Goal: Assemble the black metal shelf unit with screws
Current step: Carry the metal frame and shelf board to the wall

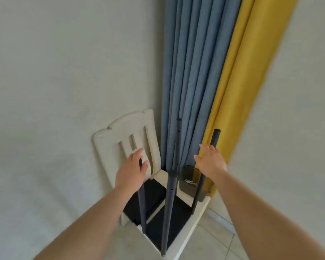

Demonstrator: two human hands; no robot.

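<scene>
The black shelf [169, 218] lay flat on the seat of a cream chair [128, 139] in the corner, and that chair served as the landmark for everything else. Four black poles rose from the shelf's corners, their long axes close to upright and leaning a little away from the camera. Nearest stood the front pole [170, 203], between the two forearms, touched by neither hand. To its left was the left pole [142, 207]; the left hand [132, 171] had its thumb and fingers loosely around this pole's top end, which showed as a dark tip in the gap, so that grip looked partly closed on it, though how firmly could not be told. To the right of the front pole stood the right pole [213, 145]; the right hand [210, 160] was spread flat with straight fingers, just beside or touching it, clamped on nothing. Farthest, near the chair's back corner, rose the rear pole [179, 143], clear of both hands.

Each hand was therefore nearer its own side's pole, and any coming move would likely turn on steadying those two along their upright axes.

On the seat's far right corner sat a dark tray [189, 192] holding small pale screws [190, 182], too blurred to count. Behind the chair hung a blue curtain [191, 72] and a yellow curtain [240, 81].

Counted: one shelf, four poles, one tray, two hands.
</scene>
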